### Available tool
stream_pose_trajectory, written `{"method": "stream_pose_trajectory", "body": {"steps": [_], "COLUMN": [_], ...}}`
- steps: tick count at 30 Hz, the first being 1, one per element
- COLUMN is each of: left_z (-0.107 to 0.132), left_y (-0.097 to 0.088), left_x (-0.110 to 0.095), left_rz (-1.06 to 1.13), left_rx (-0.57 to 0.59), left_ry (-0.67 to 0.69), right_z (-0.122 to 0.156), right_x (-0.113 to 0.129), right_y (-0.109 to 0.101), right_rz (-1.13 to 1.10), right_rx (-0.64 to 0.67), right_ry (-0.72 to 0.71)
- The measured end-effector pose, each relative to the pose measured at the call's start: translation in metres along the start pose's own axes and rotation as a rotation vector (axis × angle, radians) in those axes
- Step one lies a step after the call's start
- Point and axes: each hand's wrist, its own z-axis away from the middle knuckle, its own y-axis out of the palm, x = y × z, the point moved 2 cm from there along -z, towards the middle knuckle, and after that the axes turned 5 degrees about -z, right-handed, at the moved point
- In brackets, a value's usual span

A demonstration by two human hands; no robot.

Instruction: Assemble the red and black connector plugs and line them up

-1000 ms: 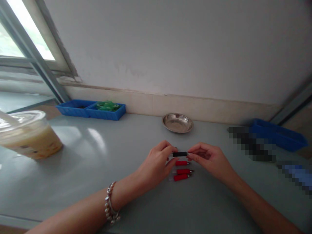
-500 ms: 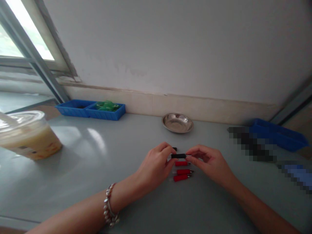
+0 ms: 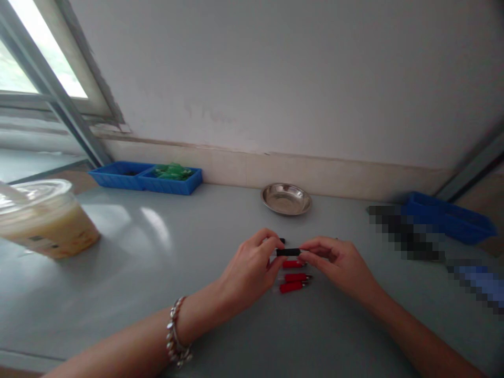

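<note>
Both hands meet over the grey counter (image 3: 118, 262) in the head view: left hand (image 3: 248, 270) and right hand (image 3: 340, 265) each pinch an end of a small black plug (image 3: 288, 252), its long axis running left-right between them, just above three red plugs (image 3: 294, 275).

Your left hand (image 3: 248, 270) and right hand (image 3: 340, 265) are both bare, no gloves, no rings that show; your forearms are uncovered, with no sleeves in view; on your left wrist sits a beaded bracelet (image 3: 176, 340) of silvery, pearl-like beads, looped in more than one strand
</note>
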Motion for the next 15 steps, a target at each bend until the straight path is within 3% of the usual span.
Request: {"method": "stream_pose_trajectory", "body": {"steps": [4, 15], "left_z": [0.0001, -0.0005], "left_y": [0.0005, 0.0006], "left_x": [0.0004, 0.0011], "left_rz": [-0.005, -0.022], "left_rx": [0.006, 0.0], "left_ry": [-0.002, 0.004], "right_z": [0.0005, -0.0003], "right_x": [0.0026, 0.0011], "right_y": [-0.0012, -0.0019], "right_rz": [0.141, 0.214], "right_rx": [0.07, 0.026], "right_ry": [-0.029, -0.092]}}
